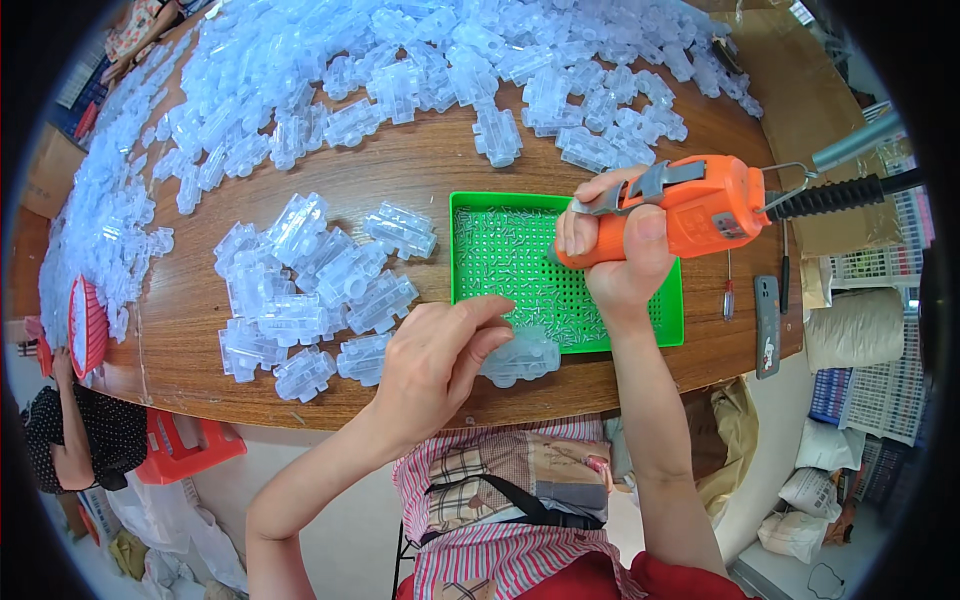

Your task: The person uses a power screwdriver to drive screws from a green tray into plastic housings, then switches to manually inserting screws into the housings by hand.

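My right hand [632, 250] is wrapped round an orange electric screwdriver [700, 205], its thumb along the near side. The driver's dark tip points down-left over a green perforated tray [670, 325] of small silver screws. At the tray's near-left corner my left hand [435, 350] is closed, fingers curled, at a clear plastic part [525, 358] that overlaps the tray's rim. Some of its fingers are hidden beneath the hand. To the left of the tray lies a loose group of similar clear plastic parts [310, 270].
A large heap of clear parts [430, 50] covers the table's far side. Right of the tray lie a small screwdriver [728, 300] and a grey phone [767, 325]. A black coiled cord [830, 197] runs from the driver. Another person's arm [68, 400] reaches a red basket [88, 325] at left.
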Available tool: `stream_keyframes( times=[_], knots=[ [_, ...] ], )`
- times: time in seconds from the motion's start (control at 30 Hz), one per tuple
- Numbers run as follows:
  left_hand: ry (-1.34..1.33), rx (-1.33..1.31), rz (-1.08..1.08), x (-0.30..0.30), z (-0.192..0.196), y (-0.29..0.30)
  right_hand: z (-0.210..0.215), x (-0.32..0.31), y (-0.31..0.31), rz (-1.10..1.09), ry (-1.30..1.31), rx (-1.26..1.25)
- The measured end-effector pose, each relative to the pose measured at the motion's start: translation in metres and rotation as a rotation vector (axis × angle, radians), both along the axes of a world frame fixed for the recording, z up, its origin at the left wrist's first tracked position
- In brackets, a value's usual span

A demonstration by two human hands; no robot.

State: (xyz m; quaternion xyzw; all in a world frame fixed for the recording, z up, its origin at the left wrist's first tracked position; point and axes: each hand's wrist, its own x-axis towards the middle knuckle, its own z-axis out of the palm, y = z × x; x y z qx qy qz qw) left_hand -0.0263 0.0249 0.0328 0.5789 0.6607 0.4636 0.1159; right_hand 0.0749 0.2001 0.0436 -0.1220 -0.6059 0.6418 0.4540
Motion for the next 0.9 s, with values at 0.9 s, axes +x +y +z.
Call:
stream_keyframes(
  times=[0.9],
  knots=[
    [-0.174,-0.071,-0.177,-0.003,-0.010,-0.006,0.072,0.039,-0.064,0.252,0.104,-0.048]
  ],
)
